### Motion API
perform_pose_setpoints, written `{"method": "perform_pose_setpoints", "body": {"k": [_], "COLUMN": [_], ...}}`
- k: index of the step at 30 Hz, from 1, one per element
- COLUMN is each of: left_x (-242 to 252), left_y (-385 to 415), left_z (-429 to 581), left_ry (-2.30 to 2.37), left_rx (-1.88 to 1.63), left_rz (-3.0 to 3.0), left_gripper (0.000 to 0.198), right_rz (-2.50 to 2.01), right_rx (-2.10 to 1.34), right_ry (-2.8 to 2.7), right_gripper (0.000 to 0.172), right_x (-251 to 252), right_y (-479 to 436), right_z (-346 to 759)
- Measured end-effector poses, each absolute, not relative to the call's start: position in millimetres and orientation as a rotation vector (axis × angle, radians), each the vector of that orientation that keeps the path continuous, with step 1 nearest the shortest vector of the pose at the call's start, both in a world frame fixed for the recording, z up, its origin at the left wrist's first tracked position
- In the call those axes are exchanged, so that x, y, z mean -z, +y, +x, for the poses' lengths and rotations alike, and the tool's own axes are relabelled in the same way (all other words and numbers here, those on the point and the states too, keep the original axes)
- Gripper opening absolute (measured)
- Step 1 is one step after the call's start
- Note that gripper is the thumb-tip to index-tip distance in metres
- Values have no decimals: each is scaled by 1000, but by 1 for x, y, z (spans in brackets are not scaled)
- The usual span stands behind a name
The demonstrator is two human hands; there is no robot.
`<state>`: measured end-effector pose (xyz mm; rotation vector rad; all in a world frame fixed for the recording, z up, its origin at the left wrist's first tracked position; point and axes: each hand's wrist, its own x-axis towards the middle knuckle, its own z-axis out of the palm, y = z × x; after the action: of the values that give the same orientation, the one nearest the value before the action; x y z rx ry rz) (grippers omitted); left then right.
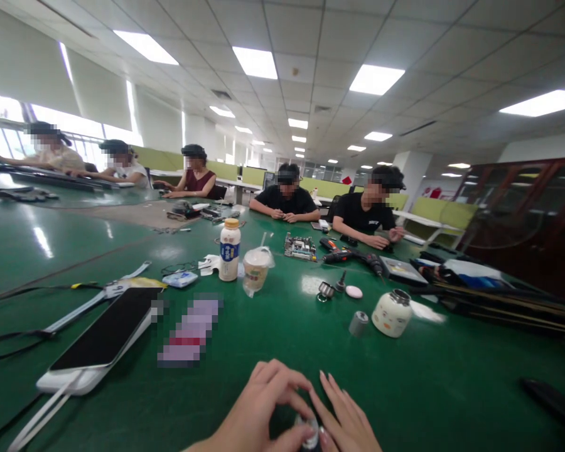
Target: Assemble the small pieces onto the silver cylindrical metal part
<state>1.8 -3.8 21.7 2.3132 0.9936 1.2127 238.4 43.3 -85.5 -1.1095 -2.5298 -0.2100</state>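
Piece [309,436]: small, grey-topped, mostly hidden, between both hands at six o'clock.
Left hand [268,402]: fingers curled narrow, holding the piece.
Right hand [346,411]: fingers outstretched, thumb beside the piece; from here I can't tell whether it grips.
Metal cylinder [358,324]: on the green table [282,333] at one o'clock, just beside a pale flask [392,315].
Bottle [230,252]: upright at eleven o'clock, beside a plastic cup [256,273].
Phone [108,329]: ten o'clock, lying on a white slab [68,382].
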Motion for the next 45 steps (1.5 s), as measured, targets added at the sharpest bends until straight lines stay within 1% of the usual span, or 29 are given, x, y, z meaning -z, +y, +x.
{"method": "perform_pose_setpoints", "body": {"k": [2, 4, 6, 7, 10, 12, 15, 19, 22, 26, 29, 33, 40, 43, 45], "left_x": [-24, -27, -28, -28, -18, -7, 7, 13, 9, -7, -22, -30, -33, -31, -27], "left_y": [-4, -1, 7, 13, 33, 43, 50, 51, 53, 44, 24, 3, 0, -1, -1], "left_z": [2, 0, -6, -9, -22, -29, -33, -34, -35, -30, -19, -6, -4, -3, -3], "left_ry": [982, 981, 1050, 1113, 1351, 1453, 1485, 1473, 1436, 1319, 1119, 954, 933, 891, 841], "left_rx": [-1224, -1282, -1366, -1394, -1311, -1187, -1035, -993, -994, -1174, -1278, -1216, -1134, -1124, -1137], "left_rz": [2301, 2294, 2273, 2261, 2245, 2250, 2265, 2283, 2291, 2237, 2198, 2296, 2324, 2370, 2406], "left_gripper": [35, 22, 11, 9, 14, 11, 12, 22, 26, 18, 17, 17, 17, 22, 29], "right_rz": [-1120, -1136, -1160, -1175, -1211, -1228, -1254, -1297, -1316, -1326, -1310, -1276, -1296, -1289, -1278], "right_rx": [213, 174, 101, 66, -17, -51, -82, -159, -224, -260, -256, -246, -272, -273, -272], "right_ry": [-2549, -2581, -2592, -2598, -2613, -2611, -2605, -2624, -2634, -2629, -2607, -2555, -2568, -2567, -2551], "right_gripper": [49, 50, 50, 50, 51, 51, 51, 53, 55, 55, 54, 52, 54, 54, 54], "right_x": [78, 68, 56, 51, 42, 40, 39, 30, 22, 20, 26, 30, 25, 25, 26], "right_y": [39, 33, 27, 25, 21, 21, 21, 18, 13, 11, 11, 9, 7, 6, 6], "right_z": [237, 234, 232, 230, 227, 226, 224, 221, 219, 219, 220, 221, 220, 219, 220]}}
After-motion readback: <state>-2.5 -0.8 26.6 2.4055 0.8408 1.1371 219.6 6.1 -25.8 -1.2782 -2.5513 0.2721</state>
